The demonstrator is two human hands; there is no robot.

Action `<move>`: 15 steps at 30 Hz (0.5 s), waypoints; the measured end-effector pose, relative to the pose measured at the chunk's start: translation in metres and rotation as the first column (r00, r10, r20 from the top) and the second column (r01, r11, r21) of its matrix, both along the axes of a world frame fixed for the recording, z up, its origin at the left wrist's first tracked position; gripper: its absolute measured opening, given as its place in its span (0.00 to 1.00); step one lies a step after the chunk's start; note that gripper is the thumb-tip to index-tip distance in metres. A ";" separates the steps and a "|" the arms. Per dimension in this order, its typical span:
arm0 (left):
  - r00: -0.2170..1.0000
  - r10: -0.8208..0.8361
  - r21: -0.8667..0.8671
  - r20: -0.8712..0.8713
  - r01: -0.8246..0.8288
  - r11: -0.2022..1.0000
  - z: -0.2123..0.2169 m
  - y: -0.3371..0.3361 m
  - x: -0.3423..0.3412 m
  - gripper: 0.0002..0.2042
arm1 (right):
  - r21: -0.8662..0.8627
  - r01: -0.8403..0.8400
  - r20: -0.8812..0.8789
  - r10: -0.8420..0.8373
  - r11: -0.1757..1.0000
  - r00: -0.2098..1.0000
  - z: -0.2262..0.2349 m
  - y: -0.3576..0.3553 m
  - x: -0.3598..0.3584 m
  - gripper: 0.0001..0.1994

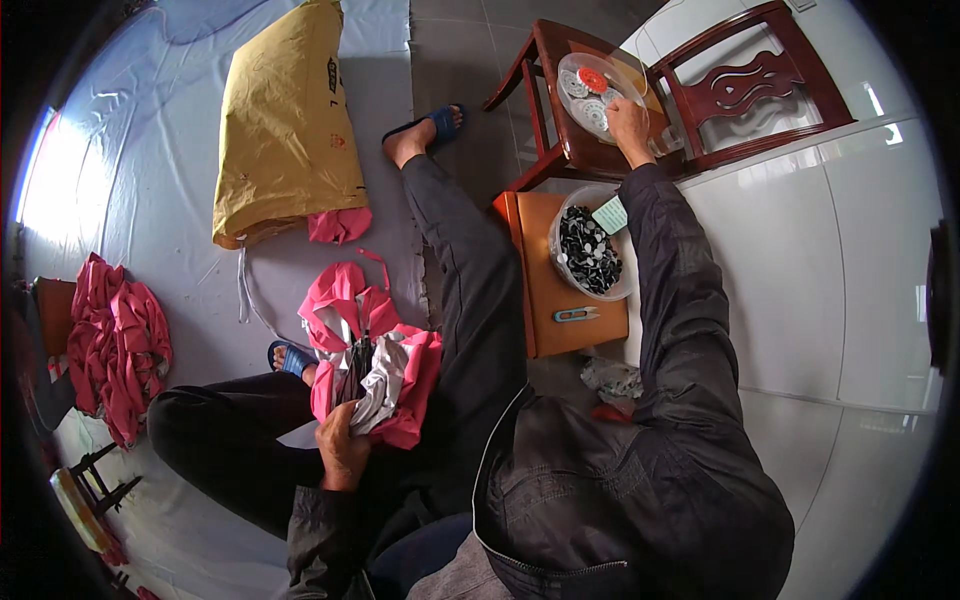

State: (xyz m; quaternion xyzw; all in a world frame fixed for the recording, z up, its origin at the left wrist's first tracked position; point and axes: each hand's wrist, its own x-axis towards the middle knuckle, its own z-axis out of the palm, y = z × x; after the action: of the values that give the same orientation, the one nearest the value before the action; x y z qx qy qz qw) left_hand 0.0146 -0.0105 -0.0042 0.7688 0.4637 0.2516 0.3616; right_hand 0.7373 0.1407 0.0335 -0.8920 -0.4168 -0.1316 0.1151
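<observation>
My left hand (342, 447) is closed on a pink umbrella (407, 375) with a silvery inner side, bunched up over my lap. Dark ribs show in the middle of its folds. On the seat of a reddish-brown wooden chair (556, 45), my right hand (628, 122) is at the edge of a clear round tub (633, 75). Its fingers are curled in at the white discs (597, 117), and what they pinch, if anything, is hidden. A red disc (592, 80) lies among the white ones.
An orange-brown box (545, 270) beside my thigh bears a bowl (556, 262) of small black and white parts and blue thread snips (576, 314). A yellow sack (290, 125) with pink cloth (338, 226) at its mouth lies ahead. More pink cloth (118, 350) is heaped at left.
</observation>
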 end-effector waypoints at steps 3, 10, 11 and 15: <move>1.000 -0.004 -0.038 -0.014 0.004 0.999 0.000 -0.001 -0.001 0.19 | 0.011 -0.026 0.045 0.025 1.000 0.999 -0.003 0.000 0.002 0.11; 0.999 0.001 -0.037 -0.042 -0.003 0.999 0.001 0.000 0.000 0.18 | 0.051 -0.062 0.059 0.059 0.997 0.996 0.014 -0.014 -0.009 0.11; 0.999 -0.002 -0.039 -0.044 0.000 0.999 0.000 -0.001 -0.002 0.18 | 0.061 -0.043 0.076 0.039 0.997 0.996 0.020 -0.017 -0.014 0.12; 1.000 0.004 -0.015 -0.029 -0.004 1.000 -0.004 -0.002 -0.004 0.18 | 0.178 0.014 0.094 -0.031 0.984 0.995 0.039 -0.044 -0.017 0.15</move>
State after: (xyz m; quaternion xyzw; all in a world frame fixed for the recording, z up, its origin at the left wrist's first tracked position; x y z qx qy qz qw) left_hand 0.0106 -0.0126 -0.0086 0.7687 0.4721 0.2380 0.3600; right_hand 0.7201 0.0964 0.0727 -0.8755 -0.3985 -0.2125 0.1721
